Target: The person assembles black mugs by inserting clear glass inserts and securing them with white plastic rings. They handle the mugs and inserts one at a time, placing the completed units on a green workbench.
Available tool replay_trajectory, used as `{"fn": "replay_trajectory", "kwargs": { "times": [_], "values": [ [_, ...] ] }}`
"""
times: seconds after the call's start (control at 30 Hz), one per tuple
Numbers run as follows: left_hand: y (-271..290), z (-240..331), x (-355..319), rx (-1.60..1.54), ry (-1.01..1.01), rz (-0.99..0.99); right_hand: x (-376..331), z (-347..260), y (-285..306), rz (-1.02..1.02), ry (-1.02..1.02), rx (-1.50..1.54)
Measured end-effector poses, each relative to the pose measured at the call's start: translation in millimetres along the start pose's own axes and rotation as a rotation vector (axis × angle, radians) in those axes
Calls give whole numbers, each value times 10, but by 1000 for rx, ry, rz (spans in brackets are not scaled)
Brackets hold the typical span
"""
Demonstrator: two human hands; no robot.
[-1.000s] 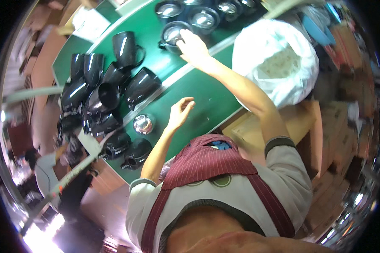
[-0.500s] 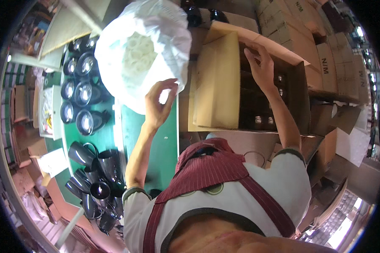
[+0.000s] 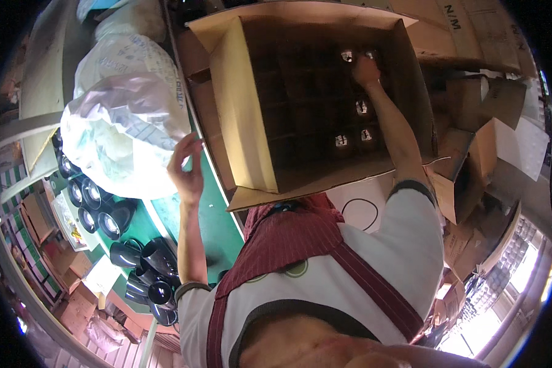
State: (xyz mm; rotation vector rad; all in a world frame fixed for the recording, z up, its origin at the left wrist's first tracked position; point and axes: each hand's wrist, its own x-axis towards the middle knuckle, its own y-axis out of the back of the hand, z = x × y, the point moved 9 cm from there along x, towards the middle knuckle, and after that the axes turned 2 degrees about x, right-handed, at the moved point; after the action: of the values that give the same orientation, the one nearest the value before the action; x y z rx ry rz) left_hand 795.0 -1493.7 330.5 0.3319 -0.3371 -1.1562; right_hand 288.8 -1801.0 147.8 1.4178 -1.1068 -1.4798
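Fingers of the right hand are bent down into a far cell of the open cardboard box, where a small shiny-topped piece is seen right at the fingertips; whether it is pinched or only touched cannot be told. Similar pieces are seen in nearer cells of the dark divider grid, each with its bright end turned up toward the box opening, so their long axes are taken to run down into the cells, though the bodies are hidden. The left hand is held raised and empty above the green table, fingers loosely curled and slightly apart, just beside the white plastic bag. Black cups are clustered on the table near the left elbow.
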Motion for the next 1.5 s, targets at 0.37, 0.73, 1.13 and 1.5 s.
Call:
{"fn": "replay_trajectory", "kwargs": {
  "times": [0.37, 0.73, 1.13, 1.5],
  "values": [
    [1460, -50, -425, 274, -66, 566, 871, -131, -395, 322, 726, -181],
    [1859, -1247, 631, 832, 94, 428, 412, -301, 275, 168, 372, -226],
    [1849, -884, 697, 906, -74, 573, -2007, -818, 1175, -220, 156, 1719],
    [2114, 432, -1323, -52, -105, 713, -4032, -4198, 891, -1018, 627, 1623]
  ]
}}
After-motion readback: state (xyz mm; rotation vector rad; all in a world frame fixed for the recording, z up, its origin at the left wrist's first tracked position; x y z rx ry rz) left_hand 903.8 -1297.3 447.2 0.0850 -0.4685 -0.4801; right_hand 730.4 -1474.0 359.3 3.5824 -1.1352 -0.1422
